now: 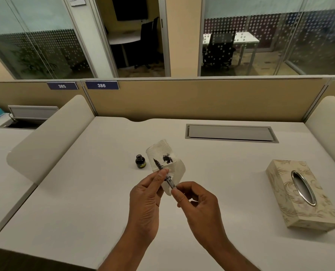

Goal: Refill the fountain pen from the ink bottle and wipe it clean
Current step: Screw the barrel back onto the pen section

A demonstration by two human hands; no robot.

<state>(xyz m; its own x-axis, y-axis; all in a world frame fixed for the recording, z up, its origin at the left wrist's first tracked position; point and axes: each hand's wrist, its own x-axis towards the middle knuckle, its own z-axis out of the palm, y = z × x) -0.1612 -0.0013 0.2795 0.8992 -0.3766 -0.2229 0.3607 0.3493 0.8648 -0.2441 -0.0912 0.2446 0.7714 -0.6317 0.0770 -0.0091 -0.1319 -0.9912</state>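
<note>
Up above the table (84, 192), both hands meet on the fountain pen (165, 176). The left hand (146, 202) pinches the pen's barrel together with a white tissue (167, 153), which drapes behind the nib and carries a dark ink blot. The right hand (199, 204) grips the pen's rear end between thumb and fingertips. The pen slants with its nib pointing away and to the left, over the tissue. Just left of the tissue the ink bottle (140, 161) stands upright on the table, cap off. Well to the right lies a patterned tissue box (299, 194).
</note>
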